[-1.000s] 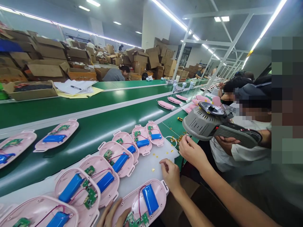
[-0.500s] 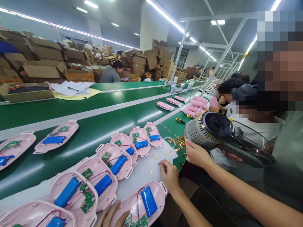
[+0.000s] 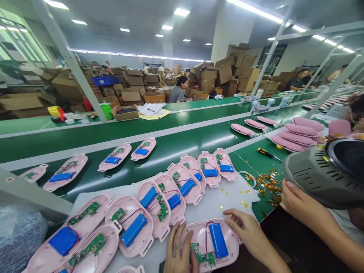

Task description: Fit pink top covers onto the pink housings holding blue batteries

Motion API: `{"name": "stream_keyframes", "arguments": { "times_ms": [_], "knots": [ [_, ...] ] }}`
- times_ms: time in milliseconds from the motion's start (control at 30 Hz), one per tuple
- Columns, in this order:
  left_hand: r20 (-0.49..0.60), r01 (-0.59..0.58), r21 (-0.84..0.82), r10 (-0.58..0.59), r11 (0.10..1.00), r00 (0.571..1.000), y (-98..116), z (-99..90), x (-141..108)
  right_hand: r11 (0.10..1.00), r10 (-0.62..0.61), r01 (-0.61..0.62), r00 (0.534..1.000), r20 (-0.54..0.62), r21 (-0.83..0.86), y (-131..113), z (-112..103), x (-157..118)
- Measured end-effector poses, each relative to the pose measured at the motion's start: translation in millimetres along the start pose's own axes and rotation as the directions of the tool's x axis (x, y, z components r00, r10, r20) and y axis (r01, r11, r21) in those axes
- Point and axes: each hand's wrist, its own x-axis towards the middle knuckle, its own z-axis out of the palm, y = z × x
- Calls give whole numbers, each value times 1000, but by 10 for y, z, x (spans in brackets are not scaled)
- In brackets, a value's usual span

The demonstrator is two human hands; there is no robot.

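Observation:
On the padded surface in front of me lies an open pink plastic shell (image 3: 231,246) with a blue battery pack (image 3: 218,239), thin wires and a green circuit board (image 3: 203,256) inside. My left hand (image 3: 179,248) grips the left end of this shell, its thumb beside the board. Over the shell's upper right edge is my right hand (image 3: 247,229), with bent fingers apart and nothing visible in them. Several similar shells (image 3: 136,227) overlap in a row to the left and behind, each with a battery and board.
At right, another person's hand (image 3: 295,197) supports a grey vented device (image 3: 309,172). Amber film scraps (image 3: 267,185) and a screwdriver (image 3: 265,152) lie beyond the white foam sheet (image 3: 236,197). Shells ride the green belt (image 3: 182,151); pink closed cases (image 3: 301,131) are stacked at right.
My view has swung left, so everything appears further right and more shells show at left. My left hand remains at the shell; my right hand's fingers have spread and sit closer to its edge.

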Motion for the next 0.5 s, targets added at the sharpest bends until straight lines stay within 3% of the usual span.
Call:
{"name": "stream_keyframes", "arguments": {
  "times_ms": [100, 233, 333, 433, 500],
  "knots": [
    [24, -3, 29, 2, 1000, 1000, 33, -46, -5, 1000, -21, 21, 998, 58, 0, -86, 24, -61],
    [92, -137, 47, 133, 989, 987, 110, -73, 6, 1000, 11, -12, 989, -147, -3, 60, -47, 102],
    [164, -208, 59, 196, 976, 967, 193, -25, 14, 996, 39, -63, 940, -338, -61, 194, -143, 276],
    [179, -223, 123, 199, 967, 964, 220, -54, 25, 991, 20, -69, 921, -389, -112, 198, -122, 399],
    [167, -314, 168, 287, 935, 943, 182, -221, 75, 988, -18, -40, 931, -364, -151, 146, -32, 439]
  ]
}}
